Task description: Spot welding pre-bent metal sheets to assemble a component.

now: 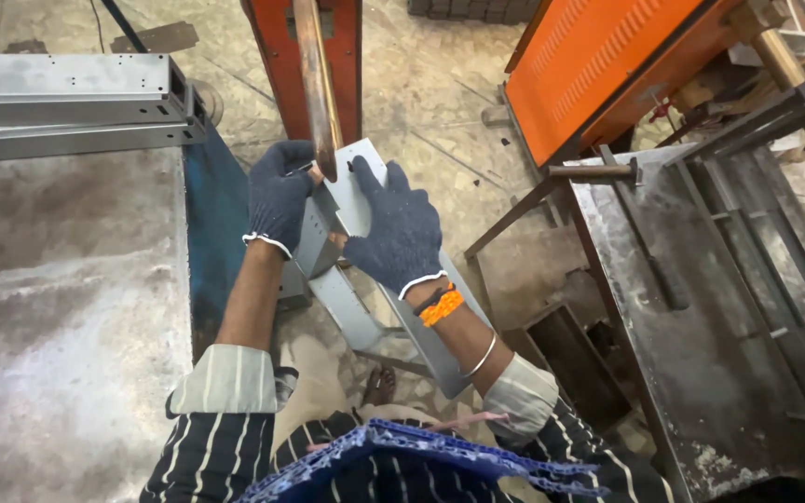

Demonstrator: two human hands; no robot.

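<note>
Both my hands wear dark blue knit gloves. My left hand [279, 197] grips the upper left edge of a bent grey sheet-metal channel [358, 307]. My right hand [398, 230] lies flat with fingers spread on the channel's upper face. The channel's top end sits under a copper-coloured rod [317, 88] that comes down from an orange-red machine [347, 65]. The part slopes down toward my lap. An orange band and a metal bangle circle my right wrist.
A worn steel table [58, 307] fills the left, with long grey metal channels [67, 102] stacked at its far end. On the right stand a rusty steel bench [701, 354], a metal frame [766, 224] and an orange cabinet [598, 65]. Below is a concrete floor.
</note>
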